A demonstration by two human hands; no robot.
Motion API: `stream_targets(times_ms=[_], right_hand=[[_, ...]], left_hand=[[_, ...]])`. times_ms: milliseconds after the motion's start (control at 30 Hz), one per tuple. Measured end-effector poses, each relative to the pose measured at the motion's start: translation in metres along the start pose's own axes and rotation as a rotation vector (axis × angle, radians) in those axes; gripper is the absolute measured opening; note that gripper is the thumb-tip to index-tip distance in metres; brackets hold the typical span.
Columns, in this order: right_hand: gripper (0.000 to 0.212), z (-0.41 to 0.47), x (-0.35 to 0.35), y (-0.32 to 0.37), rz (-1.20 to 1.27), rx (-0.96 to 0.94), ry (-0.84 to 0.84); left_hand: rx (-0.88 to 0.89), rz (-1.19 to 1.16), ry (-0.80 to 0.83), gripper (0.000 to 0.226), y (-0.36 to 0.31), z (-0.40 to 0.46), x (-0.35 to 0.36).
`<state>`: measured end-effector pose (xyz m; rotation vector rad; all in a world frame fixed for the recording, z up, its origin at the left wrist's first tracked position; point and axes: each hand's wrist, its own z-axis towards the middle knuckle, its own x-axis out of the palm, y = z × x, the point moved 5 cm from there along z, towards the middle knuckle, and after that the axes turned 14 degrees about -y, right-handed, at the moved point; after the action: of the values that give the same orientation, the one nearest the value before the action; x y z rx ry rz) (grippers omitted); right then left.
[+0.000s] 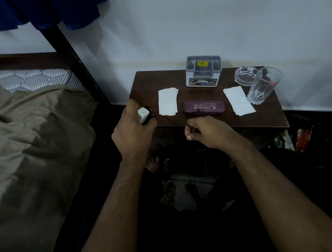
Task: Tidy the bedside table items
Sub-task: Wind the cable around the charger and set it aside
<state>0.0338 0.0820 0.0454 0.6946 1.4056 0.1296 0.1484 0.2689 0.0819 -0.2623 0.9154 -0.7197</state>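
Head camera looks steeply down, close over the bedside table (pixel 274 120)

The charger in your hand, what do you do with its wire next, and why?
Probably wind another loop: the left hand grips the white charger with some black cable round it, and the right hand pinches the loose stretch, which runs slack over the bedside table edge.

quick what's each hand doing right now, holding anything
Left hand: closed around the white charger.
Right hand: closed, pinching the black cable that runs from the charger.
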Motion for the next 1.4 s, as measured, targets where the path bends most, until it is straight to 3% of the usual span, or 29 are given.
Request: stream_targets(times_ms=[100,233,367,467,600,667,733,833,933,1100,1167,1267,1400], right_hand=[[0.007,0.001,-0.002,-0.003,-0.008,0.037,-0.048],[0.007,0.002,0.000,-0.005,0.075,0.102,-0.105],[0.008,0.006,-0.004,-0.004,0.394,0.157,-0.208],[0.010,0.007,-0.006,-0.001,0.841,0.264,-0.245],[0.017,0.009,-0.008,0.000,1.188,0.400,-0.236],[0.022,0.007,-0.006,-0.006,1.155,0.490,-0.258],[0.026,0.005,-0.010,-0.013,0.950,0.527,-0.348],[0.023,0.004,-0.026,-0.013,0.393,0.310,-0.550],[0.025,0.001,-0.026,-0.003,0.056,0.171,-0.576],[0.023,0.000,-0.017,0.001,-0.064,0.213,-0.561],[0.027,-0.001,-0.020,0.011,-0.174,0.141,-0.596],[0.027,-0.003,-0.024,0.040,-0.009,-0.127,-0.676],[0.033,-0.005,-0.011,0.054,0.150,-0.227,-0.530]], left_hand=[[-0.152,-0.161,0.036,0.046,0.003,-0.002,0.003],[-0.516,-0.539,0.038,0.042,0.019,-0.001,0.013],[-0.735,-0.698,0.035,0.038,0.035,-0.002,0.022],[-0.754,-0.645,0.078,0.043,0.043,-0.004,0.024],[-0.560,-0.421,0.119,0.041,0.042,-0.001,0.019],[-0.510,-0.432,0.190,0.037,0.037,-0.002,0.021],[-0.517,-0.596,0.322,0.033,0.027,-0.005,0.026],[-0.494,-0.741,0.508,0.032,0.010,-0.011,0.028],[-0.555,-0.704,0.547,0.030,0.005,-0.017,0.029],[-0.584,-0.594,0.510,0.033,0.008,-0.020,0.030],[-0.578,-0.554,0.533,0.032,0.007,-0.023,0.032],[-0.677,-0.563,0.607,0.026,0.002,-0.030,0.034],[-0.773,-0.661,0.732,0.013,-0.006,-0.032,0.034]])
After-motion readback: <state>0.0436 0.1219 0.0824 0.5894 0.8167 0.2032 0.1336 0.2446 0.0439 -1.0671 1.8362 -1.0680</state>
